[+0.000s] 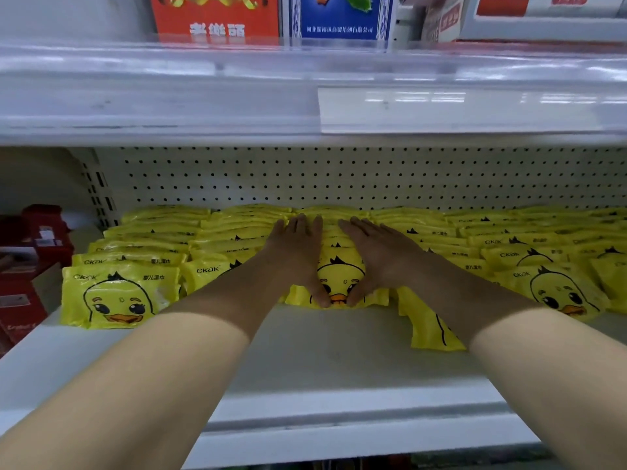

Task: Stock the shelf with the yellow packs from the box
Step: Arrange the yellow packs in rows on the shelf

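Your left hand (298, 252) and right hand (376, 256) press flat, fingers straight, on the middle yellow pack (341, 276), with open shelf (322, 361) up to the front lip.

Soft, even overhead light fills the bay and keeps the yellow packs (118, 293) vivid. The clear price rail (390, 106) across the top of the frame catches white strip reflections and looks smeared and soft. Shadows on the shelf (322, 351) are faint. Straight lines bow toward the frame's edges.
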The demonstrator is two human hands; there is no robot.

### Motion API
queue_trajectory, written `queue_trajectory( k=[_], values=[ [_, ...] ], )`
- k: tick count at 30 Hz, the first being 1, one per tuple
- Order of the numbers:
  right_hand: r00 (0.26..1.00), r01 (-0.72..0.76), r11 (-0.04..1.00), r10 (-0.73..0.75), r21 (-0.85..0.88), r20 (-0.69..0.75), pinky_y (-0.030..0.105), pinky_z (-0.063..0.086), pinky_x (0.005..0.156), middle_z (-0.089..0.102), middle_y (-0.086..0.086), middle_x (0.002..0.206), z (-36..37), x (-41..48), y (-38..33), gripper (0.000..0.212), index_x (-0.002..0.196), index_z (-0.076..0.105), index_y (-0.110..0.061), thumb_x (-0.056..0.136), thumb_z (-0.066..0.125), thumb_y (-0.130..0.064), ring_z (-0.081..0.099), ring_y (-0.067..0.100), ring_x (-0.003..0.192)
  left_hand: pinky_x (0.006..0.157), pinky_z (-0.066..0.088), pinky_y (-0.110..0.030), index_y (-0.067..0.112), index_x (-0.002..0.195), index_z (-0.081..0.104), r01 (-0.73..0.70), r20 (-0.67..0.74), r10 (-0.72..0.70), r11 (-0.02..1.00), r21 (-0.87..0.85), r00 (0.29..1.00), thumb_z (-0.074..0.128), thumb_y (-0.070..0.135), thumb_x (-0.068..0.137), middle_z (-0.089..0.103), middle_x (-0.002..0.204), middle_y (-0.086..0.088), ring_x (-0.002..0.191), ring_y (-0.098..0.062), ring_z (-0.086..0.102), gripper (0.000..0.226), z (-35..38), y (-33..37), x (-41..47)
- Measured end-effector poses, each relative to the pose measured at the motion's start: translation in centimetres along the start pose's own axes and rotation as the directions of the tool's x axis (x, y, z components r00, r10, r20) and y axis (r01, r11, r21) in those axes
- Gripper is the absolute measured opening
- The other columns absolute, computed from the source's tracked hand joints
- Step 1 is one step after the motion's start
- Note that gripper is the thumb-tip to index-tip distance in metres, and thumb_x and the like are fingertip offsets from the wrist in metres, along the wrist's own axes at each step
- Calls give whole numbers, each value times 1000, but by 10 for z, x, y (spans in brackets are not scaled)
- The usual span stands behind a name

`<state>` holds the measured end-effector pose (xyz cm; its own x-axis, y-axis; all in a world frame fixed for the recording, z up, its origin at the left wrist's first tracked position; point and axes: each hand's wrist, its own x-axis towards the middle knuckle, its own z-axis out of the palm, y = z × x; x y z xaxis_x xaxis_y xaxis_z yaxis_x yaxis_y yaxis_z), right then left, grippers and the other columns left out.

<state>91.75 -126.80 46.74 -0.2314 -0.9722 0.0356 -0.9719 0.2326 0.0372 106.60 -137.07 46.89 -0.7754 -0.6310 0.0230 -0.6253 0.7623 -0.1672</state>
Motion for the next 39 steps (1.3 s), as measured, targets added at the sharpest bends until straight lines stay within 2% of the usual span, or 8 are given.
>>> queue_trajectory(
  k=[7,13,22,25,32,35,39],
  values=[
    [1000,8,1000,-8,16,-2,38,4,124,-6,-1,166,3,5,5,154,157,-8,-29,42,83,-74,-2,16,153,121,0,-49,12,152,-19,-14,14,14,1000,-5,1000,80,76,39,-13,160,-20,149,-31,-9,163,6,-4,13],
    [1000,-6,1000,6,-1,-29,37,1,124,-4,-3,166,1,9,6,150,157,-7,-29,46,83,-72,0,13,152,121,6,-48,14,154,-6,-7,-51,6,1000,-22,999,82,73,37,3,161,-17,150,-29,3,158,9,-3,19],
    [998,-25,1000,24,-13,-51,39,4,124,-4,0,166,-1,-1,-1,148,157,-6,-27,48,84,-70,3,16,153,121,10,-48,9,153,-4,38,-66,-38,999,7,997,83,71,40,11,160,-19,149,-31,10,155,4,6,10],
    [998,-17,999,15,-27,-55,40,4,124,-5,1,166,2,2,2,148,157,-7,-26,49,84,-70,2,16,153,121,9,-48,10,153,-5,54,-58,-53,998,21,997,83,70,42,8,160,-18,149,-31,7,154,5,8,11],
    [999,5,1000,-6,-19,-43,42,5,124,-4,-1,166,5,11,9,149,157,-7,-27,47,82,-73,3,15,153,119,10,-55,14,154,-3,55,-51,-54,998,31,997,82,73,39,12,160,-14,149,-30,12,154,4,5,17],
    [998,13,1000,-13,-11,-63,43,6,124,-1,-1,166,5,9,9,148,157,-5,-27,47,83,-72,5,16,152,118,8,-57,15,154,-5,86,-43,-84,995,50,996,81,75,39,9,161,-14,149,-29,10,155,0,8,12],
    [997,28,1000,-29,-8,-67,45,7,124,1,0,166,2,4,8,147,157,-4,-27,47,82,-73,7,18,152,119,1,-56,15,154,-13,123,-121,-117,991,43,986,79,75,46,1,162,-16,150,-30,-1,154,0,14,-4]
  ],
)
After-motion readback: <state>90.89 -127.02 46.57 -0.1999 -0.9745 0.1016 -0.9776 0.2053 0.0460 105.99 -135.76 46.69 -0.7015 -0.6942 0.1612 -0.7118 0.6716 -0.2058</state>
